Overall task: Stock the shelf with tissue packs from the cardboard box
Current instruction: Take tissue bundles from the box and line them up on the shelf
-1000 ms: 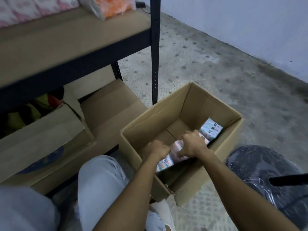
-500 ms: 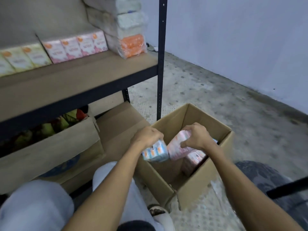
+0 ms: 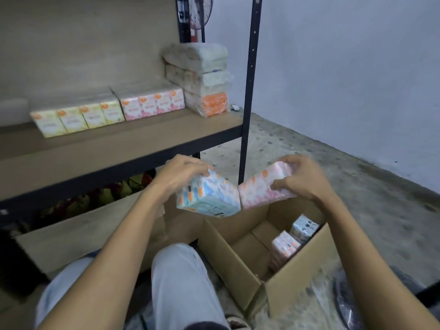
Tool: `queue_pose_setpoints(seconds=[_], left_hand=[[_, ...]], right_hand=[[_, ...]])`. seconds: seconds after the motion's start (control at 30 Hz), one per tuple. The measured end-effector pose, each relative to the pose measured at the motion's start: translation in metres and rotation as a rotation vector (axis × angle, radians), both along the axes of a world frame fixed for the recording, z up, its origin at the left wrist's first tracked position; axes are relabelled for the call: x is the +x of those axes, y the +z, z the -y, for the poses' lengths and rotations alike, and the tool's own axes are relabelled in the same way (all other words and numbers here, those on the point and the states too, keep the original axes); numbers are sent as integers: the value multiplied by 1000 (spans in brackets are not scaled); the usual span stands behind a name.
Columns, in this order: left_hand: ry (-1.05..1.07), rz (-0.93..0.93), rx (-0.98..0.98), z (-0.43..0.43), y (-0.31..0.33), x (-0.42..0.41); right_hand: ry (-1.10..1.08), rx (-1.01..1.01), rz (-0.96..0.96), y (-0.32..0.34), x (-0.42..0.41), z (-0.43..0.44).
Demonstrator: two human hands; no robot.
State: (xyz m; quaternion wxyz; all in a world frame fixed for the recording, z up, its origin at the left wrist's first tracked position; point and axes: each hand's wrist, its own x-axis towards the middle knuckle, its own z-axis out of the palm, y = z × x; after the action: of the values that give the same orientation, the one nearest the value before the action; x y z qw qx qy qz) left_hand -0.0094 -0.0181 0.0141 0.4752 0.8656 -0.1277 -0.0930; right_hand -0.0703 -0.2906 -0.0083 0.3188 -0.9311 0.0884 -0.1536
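Head view, only one supplied. Left hand (image 3: pixel 181 175) is clamped over the top of a blue pack (image 3: pixel 208 197); right hand (image 3: pixel 301 178) is clamped on a pink pack (image 3: pixel 263 189), fingers over its far end, thumb on the near face. The two packs are held touching at their inner corners, between the hands, tilted toward each other. One pack per hand is likely carried so two get shelved in a single trip.

Below the hands the box (image 3: pixel 238 260) is seen open, mostly emptied; a few packs (image 3: pixel 294 239) are left standing against its right wall, under the right forearm.

Ahead of and above the left hand, the shelf (image 3: pixel 119 144) is partly stocked: a row of yellow and pink packs (image 3: pixel 109 111) along the back, wrapped bundles (image 3: pixel 202 79) stacked at the right end. The front strip is bare, so that is judged the likely drop zone.

Step judged: lift done, transfer to shelf pending. Image is motion-blurred; print details can't be read.
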Motion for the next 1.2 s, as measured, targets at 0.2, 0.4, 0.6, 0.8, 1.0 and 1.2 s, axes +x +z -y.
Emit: queue_pose_setpoints(seconds=[0.2,0.4,0.6,0.8,1.0,1.2], left_hand=[[5,92,-130,-49,54,-14],[124,214,-252,-93,88,-9],[220,301,-312,-145,103,4],[285,270,-507,-188,109,17],[346,364,-552,-219,105,26],[409,434,-525,-236,94,25]], right_hand=[[59,195,141,53,-11,-24],[132,374,223,85,16,-41],[210,428,320,110,50,-80],[217,360,400,137,71,-121],[323,348,434,150,82,-148],[399,376,436,132,116,-169]])
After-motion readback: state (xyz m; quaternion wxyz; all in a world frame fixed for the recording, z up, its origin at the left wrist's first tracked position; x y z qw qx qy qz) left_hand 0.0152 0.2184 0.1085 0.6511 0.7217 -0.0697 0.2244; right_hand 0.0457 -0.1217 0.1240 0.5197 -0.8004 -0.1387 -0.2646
